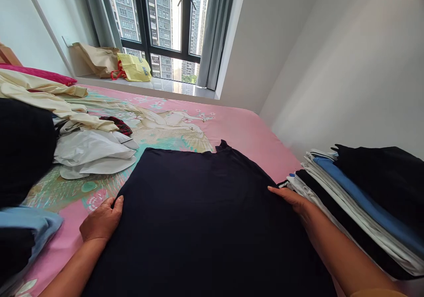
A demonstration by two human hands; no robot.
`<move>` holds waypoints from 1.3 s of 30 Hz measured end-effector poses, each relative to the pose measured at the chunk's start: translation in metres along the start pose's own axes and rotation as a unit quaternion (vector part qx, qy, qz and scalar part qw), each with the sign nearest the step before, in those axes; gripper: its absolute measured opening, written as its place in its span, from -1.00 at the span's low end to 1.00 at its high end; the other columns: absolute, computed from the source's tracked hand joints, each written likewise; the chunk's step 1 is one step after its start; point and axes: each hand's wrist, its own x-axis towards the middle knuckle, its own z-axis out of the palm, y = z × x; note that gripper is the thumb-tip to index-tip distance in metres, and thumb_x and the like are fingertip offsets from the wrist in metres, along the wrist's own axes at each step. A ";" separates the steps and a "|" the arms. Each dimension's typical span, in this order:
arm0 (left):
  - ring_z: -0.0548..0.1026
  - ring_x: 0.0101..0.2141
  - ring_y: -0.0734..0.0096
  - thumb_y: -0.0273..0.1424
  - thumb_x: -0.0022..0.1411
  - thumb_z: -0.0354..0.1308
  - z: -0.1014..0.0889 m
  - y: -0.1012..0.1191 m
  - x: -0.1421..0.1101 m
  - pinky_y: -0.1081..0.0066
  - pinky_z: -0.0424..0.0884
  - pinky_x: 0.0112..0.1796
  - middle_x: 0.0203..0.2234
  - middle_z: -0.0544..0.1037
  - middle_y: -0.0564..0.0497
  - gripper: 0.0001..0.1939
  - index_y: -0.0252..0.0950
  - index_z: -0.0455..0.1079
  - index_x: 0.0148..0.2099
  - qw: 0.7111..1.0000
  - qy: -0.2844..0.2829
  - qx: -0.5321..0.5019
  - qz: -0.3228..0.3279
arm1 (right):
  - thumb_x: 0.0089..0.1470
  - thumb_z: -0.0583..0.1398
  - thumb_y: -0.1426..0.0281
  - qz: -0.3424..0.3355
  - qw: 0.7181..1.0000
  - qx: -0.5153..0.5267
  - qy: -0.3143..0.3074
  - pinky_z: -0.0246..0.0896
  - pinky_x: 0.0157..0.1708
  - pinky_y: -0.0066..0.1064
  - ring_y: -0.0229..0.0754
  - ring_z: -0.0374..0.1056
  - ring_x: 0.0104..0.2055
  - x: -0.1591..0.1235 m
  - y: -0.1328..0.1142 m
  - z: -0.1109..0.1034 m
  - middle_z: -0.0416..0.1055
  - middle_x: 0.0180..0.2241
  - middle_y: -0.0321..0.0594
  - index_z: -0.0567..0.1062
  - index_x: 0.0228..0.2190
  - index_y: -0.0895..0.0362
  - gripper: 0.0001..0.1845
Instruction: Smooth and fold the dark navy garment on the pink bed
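A dark navy shirt [205, 217] lies spread over the bed in front of me, its lower part running out of the bottom of the view. At its left edge, my left hand [101, 219] is closed, with the cloth pinched between thumb and fingers. My right hand [291, 198] grips the opposite edge, thumb on top and the other fingers hidden beneath the fabric. A small bunched bit of cloth sticks up at the shirt's far edge, right of the middle.
A stack of folded clothes [361, 200] stands close beside my right forearm. Loose clothes, including a white garment [96, 151] and a black one [24, 151], lie left on the pink patterned bedsheet [238, 120]. Bags [134, 66] sit on the windowsill.
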 end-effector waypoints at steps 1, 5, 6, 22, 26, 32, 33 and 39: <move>0.46 -0.20 -0.04 0.11 0.16 -0.45 0.000 0.000 0.000 0.20 0.31 -0.31 -0.18 0.51 -0.16 -0.31 -0.15 0.36 -0.11 1.000 0.000 0.002 0.001 | -0.06 0.19 0.02 -0.002 0.999 -0.037 0.033 0.39 -0.24 -0.31 -0.06 0.47 -0.23 0.000 0.000 -0.002 0.52 -0.26 -0.01 0.49 -0.28 0.21 -0.49; 0.46 -0.21 -0.02 0.11 0.16 -0.46 0.000 0.000 0.001 0.20 0.32 -0.32 -0.19 0.51 -0.15 -0.31 -0.15 0.37 -0.13 1.000 0.000 0.008 0.001 | -0.05 0.23 0.21 -0.008 0.952 -0.199 0.233 0.29 -0.07 -0.14 0.13 0.38 -0.08 0.005 0.003 -0.006 0.48 -0.23 0.11 0.49 -0.31 0.24 -0.65; 0.46 -0.21 -0.03 0.12 0.15 -0.46 0.001 0.000 0.002 0.20 0.32 -0.32 -0.19 0.52 -0.15 -0.30 -0.15 0.37 -0.14 1.000 0.000 0.009 0.000 | -0.05 0.23 0.25 -0.014 0.940 -0.216 0.265 0.21 0.00 -0.07 0.18 0.32 0.01 0.006 0.003 -0.005 0.44 -0.16 0.15 0.47 -0.25 0.25 -0.64; 0.48 -0.18 -0.06 0.05 0.19 -0.31 -0.004 -0.006 0.006 0.19 0.33 -0.29 -0.20 0.54 -0.22 -0.38 -0.21 0.43 -0.09 0.999 0.001 -0.014 0.035 | 0.18 -0.10 0.05 -0.374 0.781 -0.495 0.073 -0.32 0.26 -0.02 -0.07 -0.19 0.31 -0.001 -0.022 0.149 -0.07 0.28 -0.20 0.09 0.21 -0.02 -0.38; 0.45 -0.13 -0.06 -0.04 0.21 -0.21 -0.011 -0.003 0.002 0.12 0.34 -0.19 -0.15 0.51 -0.24 -0.45 -0.28 0.37 -0.01 0.996 0.037 0.001 0.077 | 0.17 -0.11 0.03 -0.257 0.823 -0.480 0.159 -0.33 0.23 0.09 0.01 -0.22 0.32 0.027 -0.039 0.127 -0.07 0.27 -0.10 0.09 0.21 0.09 -0.33; 0.24 0.13 0.22 -0.15 0.22 -0.02 -0.002 0.049 -0.053 0.23 0.10 0.15 0.12 0.33 -0.07 -0.50 -0.17 0.23 0.17 0.870 0.100 -0.021 0.483 | 0.17 -0.08 0.05 -0.445 0.758 -0.476 -0.023 -0.41 0.27 -0.04 -0.09 -0.24 0.32 -0.003 -0.038 0.166 -0.10 0.28 -0.30 0.02 0.22 -0.12 -0.39; 0.20 0.17 0.25 -0.12 0.22 -0.03 0.002 0.060 -0.057 0.21 0.06 0.17 0.17 0.28 -0.01 -0.50 -0.08 0.20 0.19 0.835 0.037 -0.011 0.549 | 0.17 -0.07 0.04 -0.453 0.753 -0.476 -0.039 -0.42 0.27 -0.03 -0.09 -0.23 0.32 0.000 -0.037 0.168 -0.10 0.28 -0.32 0.00 0.22 -0.15 -0.38; -0.13 0.28 0.07 0.04 0.22 -0.21 0.029 0.110 0.019 -0.22 -0.30 0.14 0.30 -0.05 -0.02 -0.33 -0.07 -0.05 0.31 0.919 -0.040 0.047 0.389 | 0.15 -0.14 -0.03 -0.363 0.783 -0.495 0.098 -0.40 0.25 0.02 -0.04 -0.25 0.32 0.086 -0.061 0.131 -0.13 0.29 -0.23 0.02 0.23 -0.04 -0.32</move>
